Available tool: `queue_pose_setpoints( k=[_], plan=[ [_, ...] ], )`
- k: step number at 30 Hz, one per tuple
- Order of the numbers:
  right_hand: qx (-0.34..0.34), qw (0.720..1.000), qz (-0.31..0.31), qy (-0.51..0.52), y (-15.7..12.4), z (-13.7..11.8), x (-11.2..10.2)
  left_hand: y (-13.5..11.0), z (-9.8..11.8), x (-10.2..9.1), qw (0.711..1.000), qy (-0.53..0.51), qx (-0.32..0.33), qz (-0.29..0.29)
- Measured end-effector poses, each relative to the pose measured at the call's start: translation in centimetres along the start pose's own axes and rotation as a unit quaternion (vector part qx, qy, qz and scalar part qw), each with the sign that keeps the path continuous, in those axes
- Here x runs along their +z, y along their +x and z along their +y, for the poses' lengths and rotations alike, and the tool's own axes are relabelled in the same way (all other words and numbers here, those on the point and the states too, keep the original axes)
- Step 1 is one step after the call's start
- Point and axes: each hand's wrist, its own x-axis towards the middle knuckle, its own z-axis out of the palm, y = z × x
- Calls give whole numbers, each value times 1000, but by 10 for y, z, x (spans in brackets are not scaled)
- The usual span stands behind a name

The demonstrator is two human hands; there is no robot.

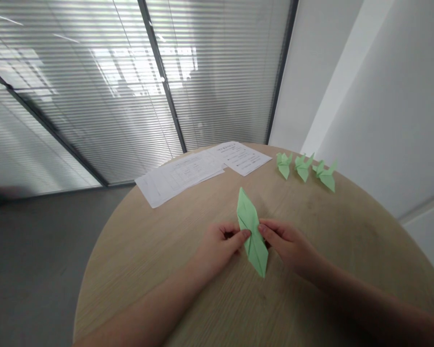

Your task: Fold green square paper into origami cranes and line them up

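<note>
A piece of folded green origami paper, long and pointed at both ends, is held up between my two hands above the table. My left hand pinches its left edge near the middle, the thumb lying on the front face. On the opposite edge my right hand grips it between thumb and fingers. Creases run across the paper's face. The fingers behind the paper are partly hidden.
Three folded green paper cranes stand in a row at the table's back right. Printed sheets overlap along the far edge of the round wooden table. Blinds-covered glass and a white wall rise behind.
</note>
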Motion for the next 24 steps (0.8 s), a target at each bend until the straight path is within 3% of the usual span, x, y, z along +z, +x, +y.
queue_pose_setpoints(
  k=[6,13,16,24],
  plan=[
    [-12,999,-7,-36,-1,-6,1,-3,8,0,995,-82,-57,-24],
    [-6,1000,-1,-22,0,-2,1,-4,2,-2,1000,21,-21,2],
    [-1,1000,-26,14,0,1,1,-3,1,-3,998,49,-21,15],
    [55,993,-74,74,2,6,3,-2,5,1,997,11,-40,67]
  ],
)
